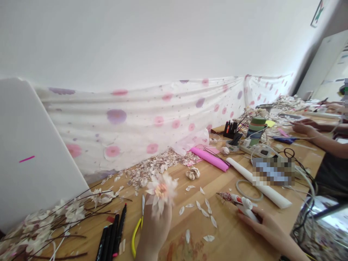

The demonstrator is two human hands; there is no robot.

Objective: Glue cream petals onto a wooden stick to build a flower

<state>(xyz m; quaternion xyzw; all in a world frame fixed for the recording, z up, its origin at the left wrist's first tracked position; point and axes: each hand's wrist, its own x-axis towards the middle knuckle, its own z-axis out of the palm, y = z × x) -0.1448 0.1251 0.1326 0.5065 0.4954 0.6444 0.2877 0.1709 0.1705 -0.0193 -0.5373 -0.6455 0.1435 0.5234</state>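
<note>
My left hand point(157, 230) holds up a handmade flower point(162, 191) with pale, translucent petals and a peach centre. The petals are slightly blurred and hide most of my fingers. On the right, my right hand point(262, 222) is closed around the handle of a white and red hot glue gun point(239, 200), its brown-crusted nozzle pointing left. Between my hands, several loose whitish petals point(208, 238) lie scattered on the wooden table point(231, 235). Beside my left wrist are yellow-handled scissors or pliers point(135, 235), partly covered.
Black markers point(108, 235) and finished flower stems point(73, 214) lie at left. Behind is a petal heap point(152, 166). A pink roll point(210, 159), a white roll point(261, 185), a green jar point(256, 130) and cables point(301, 170) occupy the right. Another person's hand point(306, 127) is further along.
</note>
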